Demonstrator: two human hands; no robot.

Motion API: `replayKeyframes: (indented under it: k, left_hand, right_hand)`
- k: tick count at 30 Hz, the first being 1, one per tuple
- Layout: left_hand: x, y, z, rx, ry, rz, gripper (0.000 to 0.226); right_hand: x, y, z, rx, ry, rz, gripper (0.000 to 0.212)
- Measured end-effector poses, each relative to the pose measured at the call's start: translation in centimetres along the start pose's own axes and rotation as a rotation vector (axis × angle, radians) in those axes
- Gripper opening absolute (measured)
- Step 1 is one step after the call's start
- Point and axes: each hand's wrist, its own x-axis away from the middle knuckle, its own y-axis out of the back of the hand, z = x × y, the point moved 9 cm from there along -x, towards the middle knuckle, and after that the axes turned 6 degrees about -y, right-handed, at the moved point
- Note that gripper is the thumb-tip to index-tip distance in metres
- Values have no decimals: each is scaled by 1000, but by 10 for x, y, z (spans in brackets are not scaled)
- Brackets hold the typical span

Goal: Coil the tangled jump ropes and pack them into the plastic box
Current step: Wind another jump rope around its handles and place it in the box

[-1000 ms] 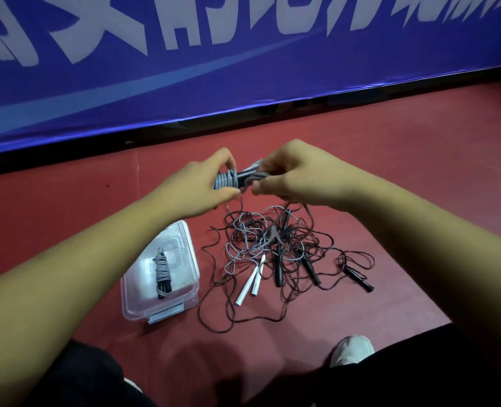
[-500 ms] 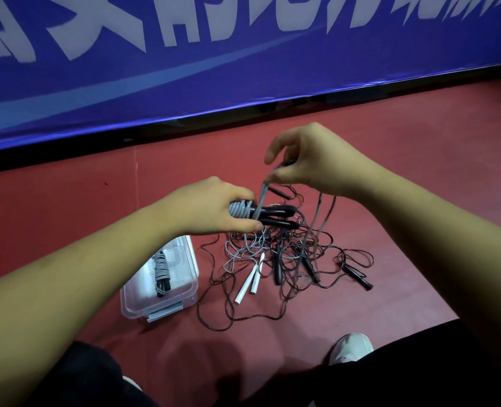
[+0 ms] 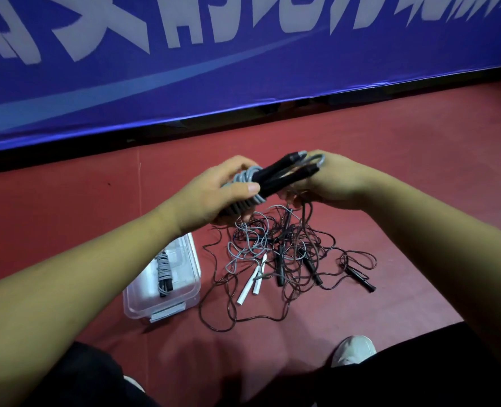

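My left hand [image 3: 214, 190] grips a grey jump rope [image 3: 275, 179] wound round its two black handles, held above the floor. My right hand [image 3: 331, 180] holds the far end of that bundle, its fingers curled round the grey cord near the handle tips. Below lies a tangled pile of ropes [image 3: 284, 254] with thin dark cords, grey cord, two white handles [image 3: 252, 282] and several black handles. A clear plastic box [image 3: 184, 301] stands at the lower left of the pile. One coiled grey rope [image 3: 164, 271] lies inside it.
The floor is red. A blue banner barrier [image 3: 243, 69] runs across the back, close behind the pile. My white shoe [image 3: 355, 349] and dark trouser legs are at the bottom of the view.
Both hands have risen with the bundle. My right hand, which pinched a grey cord end above the bundle, has come down onto the handle tips.
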Motion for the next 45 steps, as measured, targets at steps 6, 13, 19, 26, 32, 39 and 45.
replayKeyframes:
  k: [6,13,19,26,32,39,45]
  left_hand:
    - [-6,23,-1,198,0,-230,27]
    - [-2,69,17,123,183,-454,12]
    - [-1,67,32,78,287,-445,14]
    - [-6,49,23,-468,230,-188,33]
    - [-5,27,15,-858,224,18,40]
    - [3,7,18,-702,330,152,54]
    - [8,-18,15,-400,314,264,24]
  right_hand:
    - [-1,-12,-7,-137,-74,107,23]
    - [7,-2,14,3,-62,-18,30]
    - [20,-16,57,674,127,-155,26]
    - [23,-24,72,868,269,-218,33]
    - [23,-29,77,908,310,-250,19]
    - [23,-35,82,893,364,-251,23]
    - [15,-12,73,643,238,-220,20]
